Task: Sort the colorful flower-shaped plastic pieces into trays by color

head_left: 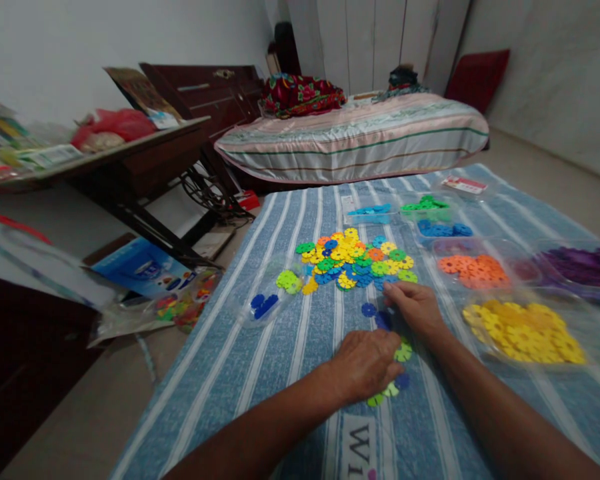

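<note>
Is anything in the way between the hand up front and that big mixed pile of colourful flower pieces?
Nothing visible. The right hand rests on the striped cloth with its fingertips right at the near edge of the mixed pile. Only bare cloth shows between them.

Single head-worn view, looking forward and down over the blue-and-white striped cloth [290, 347] on the floor; hands close below, striped mattress [360, 137] and white walls beyond.

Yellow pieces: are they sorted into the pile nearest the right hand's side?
Yes, the yellow pieces lie heaped together right of the right hand, below the orange pieces.
</note>
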### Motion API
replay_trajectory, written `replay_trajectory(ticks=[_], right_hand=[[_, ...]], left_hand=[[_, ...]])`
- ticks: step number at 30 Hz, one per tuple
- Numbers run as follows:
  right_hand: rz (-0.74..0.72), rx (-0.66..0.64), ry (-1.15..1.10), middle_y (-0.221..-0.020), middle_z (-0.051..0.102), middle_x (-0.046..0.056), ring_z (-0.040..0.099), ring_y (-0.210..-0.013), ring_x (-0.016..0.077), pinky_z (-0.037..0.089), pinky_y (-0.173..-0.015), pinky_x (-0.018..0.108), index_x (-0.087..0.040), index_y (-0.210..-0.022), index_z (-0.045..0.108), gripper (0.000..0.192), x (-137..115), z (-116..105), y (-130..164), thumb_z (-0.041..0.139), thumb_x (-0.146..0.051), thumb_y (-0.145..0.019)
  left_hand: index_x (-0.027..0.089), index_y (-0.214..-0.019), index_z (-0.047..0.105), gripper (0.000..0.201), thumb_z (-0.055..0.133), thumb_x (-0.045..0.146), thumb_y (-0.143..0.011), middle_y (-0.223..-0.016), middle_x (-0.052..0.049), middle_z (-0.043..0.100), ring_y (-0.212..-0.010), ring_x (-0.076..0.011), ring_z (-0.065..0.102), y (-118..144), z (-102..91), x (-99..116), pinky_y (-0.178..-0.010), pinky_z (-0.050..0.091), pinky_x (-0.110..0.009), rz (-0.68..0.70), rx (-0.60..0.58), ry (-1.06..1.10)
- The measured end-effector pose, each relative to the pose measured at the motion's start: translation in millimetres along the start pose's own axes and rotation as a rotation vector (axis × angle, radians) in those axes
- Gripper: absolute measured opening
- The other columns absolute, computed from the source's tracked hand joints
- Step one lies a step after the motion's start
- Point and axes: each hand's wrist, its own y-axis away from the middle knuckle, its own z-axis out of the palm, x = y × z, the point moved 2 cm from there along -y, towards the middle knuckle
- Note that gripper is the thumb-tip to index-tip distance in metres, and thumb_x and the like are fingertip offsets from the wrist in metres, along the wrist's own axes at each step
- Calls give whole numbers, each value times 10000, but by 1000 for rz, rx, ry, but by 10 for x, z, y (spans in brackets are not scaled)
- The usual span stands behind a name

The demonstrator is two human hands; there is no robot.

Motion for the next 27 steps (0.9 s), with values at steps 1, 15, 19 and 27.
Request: replay_trajectory(ticks=[1,15,19,27], right_hand=[[0,2,-4,-499,594,40,516,-508,173,399,-527,311,-195,-499,642,636,-8,0,-1,624,-780,-748],[-1,11,-8,-480,562,23,488,-494,157,399,-513,303,-209,-479,615,649,-46,-4,4,612,-805,-735],[-8,14,-13,-474,549,23,489,-497,163,408,-517,313,-213,-477,614,656,-45,-3,2,609,-817,-733],[-19,-5,2,-488,572,30,503,-505,165,412,-523,312,-211,-482,621,635,-59,-13,0,612,-783,-758]], left_hand=[[199,-1066,541,240,540,407,-947,-1095,-92,708,-1034,-296,687,1,-5,-5,-824,535,-401,3,0,7],[197,-999,570,156,467,308,-961,-1064,-76,702,-997,-245,677,71,-71,-104,-827,526,-366,-4,28,23],[180,-1000,595,279,539,447,-942,-1073,-96,694,-1010,-271,670,120,-93,-73,-848,526,-387,-43,28,23],[185,-931,637,256,656,426,-848,-1006,-74,706,-930,-248,662,48,-64,-114,-796,505,-359,-64,2,112]])
